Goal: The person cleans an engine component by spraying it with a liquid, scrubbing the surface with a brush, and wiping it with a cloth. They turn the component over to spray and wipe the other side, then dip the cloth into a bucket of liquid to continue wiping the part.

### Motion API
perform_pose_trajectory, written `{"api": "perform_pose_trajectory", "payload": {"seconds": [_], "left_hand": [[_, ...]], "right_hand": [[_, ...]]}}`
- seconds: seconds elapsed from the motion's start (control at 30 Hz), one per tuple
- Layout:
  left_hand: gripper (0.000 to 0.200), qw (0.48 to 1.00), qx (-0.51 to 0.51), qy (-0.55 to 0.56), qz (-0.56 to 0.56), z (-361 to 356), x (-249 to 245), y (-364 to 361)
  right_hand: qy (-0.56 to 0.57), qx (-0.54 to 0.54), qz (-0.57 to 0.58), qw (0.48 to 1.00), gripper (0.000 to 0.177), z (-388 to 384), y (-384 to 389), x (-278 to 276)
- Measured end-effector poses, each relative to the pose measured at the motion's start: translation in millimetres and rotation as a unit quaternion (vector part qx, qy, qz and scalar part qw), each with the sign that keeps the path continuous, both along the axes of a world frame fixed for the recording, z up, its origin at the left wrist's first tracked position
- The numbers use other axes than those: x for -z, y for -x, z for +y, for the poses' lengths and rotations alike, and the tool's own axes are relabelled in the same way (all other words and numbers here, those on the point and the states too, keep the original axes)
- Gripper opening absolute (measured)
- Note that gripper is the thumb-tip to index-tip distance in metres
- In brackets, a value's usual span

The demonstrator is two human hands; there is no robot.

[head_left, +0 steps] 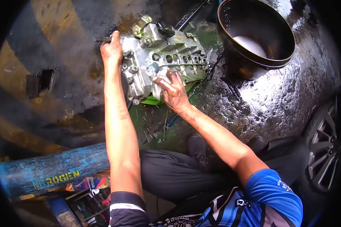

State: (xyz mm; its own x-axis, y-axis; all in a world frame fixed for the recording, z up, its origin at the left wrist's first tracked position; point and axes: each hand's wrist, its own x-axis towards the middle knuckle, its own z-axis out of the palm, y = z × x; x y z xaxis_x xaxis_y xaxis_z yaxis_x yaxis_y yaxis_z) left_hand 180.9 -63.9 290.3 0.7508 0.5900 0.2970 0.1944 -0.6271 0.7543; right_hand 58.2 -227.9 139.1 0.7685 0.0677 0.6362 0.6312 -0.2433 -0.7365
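A wet, soapy metal engine part (140,72) with a row of round holes lies on a green sheet (152,100) on the floor. My left hand (112,49) is closed at its upper left corner, around a dark piece that sticks out to the left. Lower on the part, my right hand (173,90) presses with bent fingers on its face. White foam covers those fingers, and something whitish and wet is bunched under them; whether it is a cloth or only foam is hard to tell.
A black bucket (225,56) with whitish liquid stands at the upper right. A blue cylinder (57,166) lies at the lower left, above a tray of tools (89,206). A wheel (323,151) is at the right edge. The floor (268,102) is wet.
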Motion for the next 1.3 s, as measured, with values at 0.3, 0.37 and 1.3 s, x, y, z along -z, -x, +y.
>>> {"api": "perform_pose_trajectory", "payload": {"seconds": [0.3, 0.37, 1.3], "left_hand": [[0.051, 1.000, 0.000, 0.020, 0.009, -13.5, -8.7, 10.5], [0.052, 1.000, 0.010, 0.025, 0.006, -11.2, -5.9, 9.8], [0.050, 0.999, 0.028, 0.014, -0.011, -34.5, -18.2, 9.6]], "right_hand": [[0.048, -0.011, -0.023, 0.999, 0.055, -24.6, 2.1, 40.5], [0.041, -0.020, -0.050, 0.998, 0.059, -9.5, -0.7, 20.7], [-0.044, 0.006, 0.056, 0.997, 0.035, -26.4, -13.8, 16.5]]}}
